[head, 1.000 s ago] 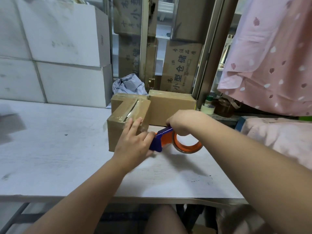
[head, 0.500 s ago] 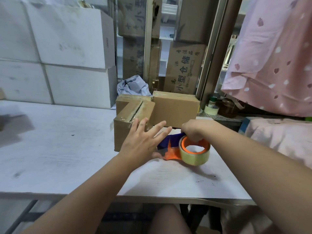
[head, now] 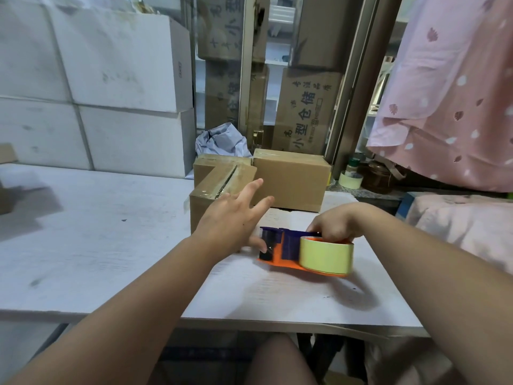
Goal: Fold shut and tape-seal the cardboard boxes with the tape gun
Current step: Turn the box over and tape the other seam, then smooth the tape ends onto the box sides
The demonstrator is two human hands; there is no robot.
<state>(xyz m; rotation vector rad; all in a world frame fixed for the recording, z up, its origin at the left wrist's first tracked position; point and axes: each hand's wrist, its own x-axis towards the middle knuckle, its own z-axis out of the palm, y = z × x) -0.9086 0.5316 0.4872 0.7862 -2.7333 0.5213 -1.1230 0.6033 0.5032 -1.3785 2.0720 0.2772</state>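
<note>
The tape gun (head: 288,250) is orange and dark blue, and its roll (head: 324,255) is pale yellow. The near box (head: 219,184) and far box (head: 291,179) are plain brown. The table (head: 97,232) is white with grey scuffs. The white cartons (head: 116,65) show faint grey marks, and the brown cartons (head: 305,112) carry black characters. The paper (head: 222,143) is pale blue-grey. The cloth (head: 449,93) is pink with white and dark pink leaf spots.

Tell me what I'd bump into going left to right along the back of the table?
white boxes → taped cardboard box → bigger cardboard box → pale tape roll → pink cloth
</note>
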